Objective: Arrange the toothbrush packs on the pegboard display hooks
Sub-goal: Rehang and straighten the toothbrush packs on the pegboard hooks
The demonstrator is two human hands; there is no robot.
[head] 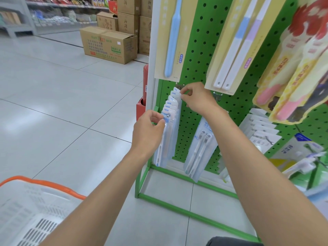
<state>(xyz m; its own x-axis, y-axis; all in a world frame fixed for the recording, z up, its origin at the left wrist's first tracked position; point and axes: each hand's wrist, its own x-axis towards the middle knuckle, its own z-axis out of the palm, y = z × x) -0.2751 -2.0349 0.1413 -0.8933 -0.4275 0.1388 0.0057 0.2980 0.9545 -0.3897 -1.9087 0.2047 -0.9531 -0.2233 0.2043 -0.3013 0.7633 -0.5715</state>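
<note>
The pegboard (199,41) stands on a light green frame. Pull outward on anything hooked to it and you could rock the frame, setting the big cards above swinging.

The packs (171,106) hang as one crowded row on a single hook in the lower left corner of the board, fanned from the board out to the tip. That crowding is the main risk. If you push the row back unevenly, a header may fold or tear at its hole instead of sliding.

Your right hand (197,99) pinches the top of the rearmost pack, close against the board. Your left hand (149,129) grips the front pack (164,144) by its header, right at the end of the hook. If your hands pull against each other, the ones between could bunch up and jam.

The twin pack (200,150) hangs just beside your right forearm. A careless elbow could knock it askew or off its peg.

The hook (168,114) ends in a small ball, and the front pack sits right at it. I'd judge that lifting or tugging this pack toward you could take it over the ball, dropping it to the floor (62,103).
</note>
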